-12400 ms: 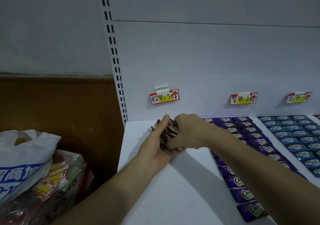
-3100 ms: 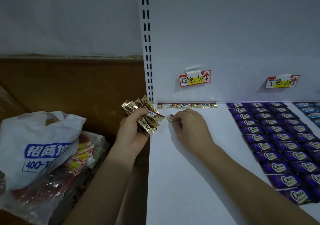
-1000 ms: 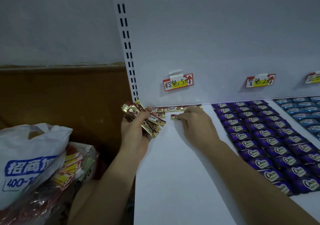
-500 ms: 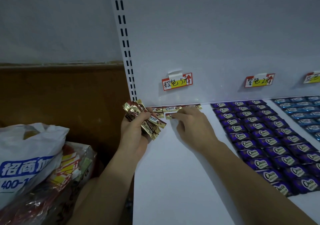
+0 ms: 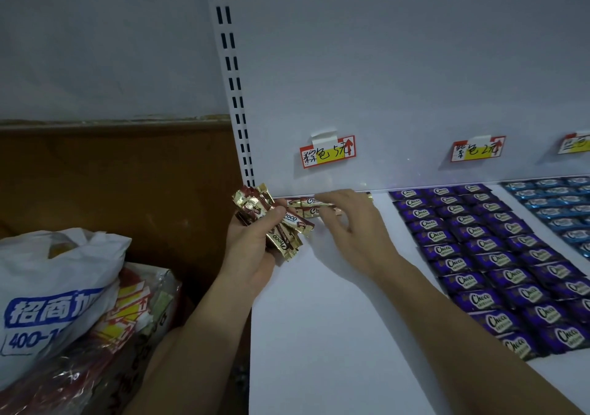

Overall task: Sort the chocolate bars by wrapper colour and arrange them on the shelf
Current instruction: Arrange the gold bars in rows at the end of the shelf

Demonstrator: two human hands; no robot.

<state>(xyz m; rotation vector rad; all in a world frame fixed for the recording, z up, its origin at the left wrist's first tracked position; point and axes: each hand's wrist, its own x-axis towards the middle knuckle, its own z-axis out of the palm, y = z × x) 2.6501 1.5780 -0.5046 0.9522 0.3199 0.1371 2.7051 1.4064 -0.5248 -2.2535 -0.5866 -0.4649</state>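
Right hand (image 5: 351, 227) now splayed over bars (image 5: 310, 202), left hand (image 5: 251, 252) gripping bundle (image 5: 282, 228)

The light is dim and cool, with a bluish cast. The white shelf (image 5: 319, 335) is the brightest surface. The price labels (image 5: 327, 152) throw soft shadows to their left, so light comes from my right. My right hand (image 5: 348, 223) is smeared by motion blur, its fingers indistinct. Foil on the gold-wrapped bars (image 5: 274, 223) in my left hand (image 5: 252, 252) glints. The slotted upright (image 5: 233, 73) leans with wide-angle distortion.
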